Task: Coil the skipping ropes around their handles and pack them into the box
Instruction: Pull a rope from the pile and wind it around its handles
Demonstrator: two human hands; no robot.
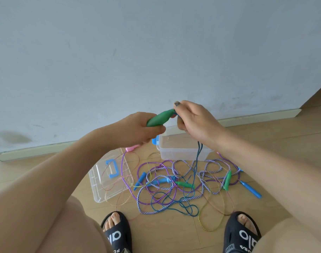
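The main risk is the tangle on the floor [265, 147]: the teal rope [199, 154] hanging from the right hand [196, 121] runs straight down into a heap of crossed ropes [174, 181], so pulling more of it up to wind would likely drag other ropes or handles along, or knot it tight. A slack wrap could also slide off the tapered green handle [160, 118].

The left hand [137, 130] is curled round that handle, holding it above the box [183, 145]. The right hand pinches the rope at the handle's tip, fingers pressed together. No turns show on the handle yet, as far as I can tell.

The box is clear plastic and open, near the wall [156, 52]; its lid [110, 176] lies to the left. In the heap are striped, purple and thin gold ropes with blue and green handles.
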